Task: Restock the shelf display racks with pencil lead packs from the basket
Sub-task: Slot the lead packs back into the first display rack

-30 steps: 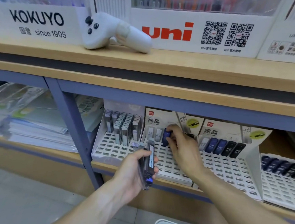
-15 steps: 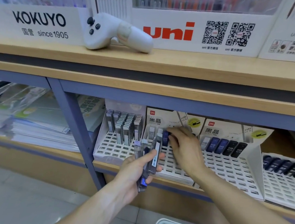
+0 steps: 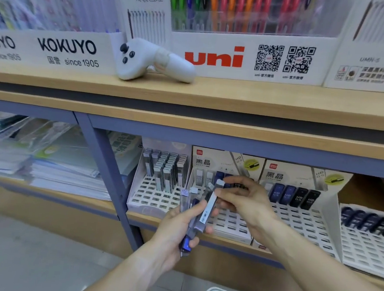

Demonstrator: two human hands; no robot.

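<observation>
the lead packs [image 3: 206, 212] stand fanned in your left hand [image 3: 179, 227], long axis tilted up toward the rack [image 3: 233, 221]. your right hand [image 3: 248, 201], nearer the rack, pinches the top pack's upper end.

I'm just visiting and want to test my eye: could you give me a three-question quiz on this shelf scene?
1. True or false: the left hand holds several pencil lead packs.
2. Which brand word is printed in red above the wooden shelf: A) KOKUYO B) uni C) UMN?
3. What white object lies on that shelf, beside the red word?

Key: 1 true. 2 B, the uni sign. 3 a white handheld controller.
</observation>
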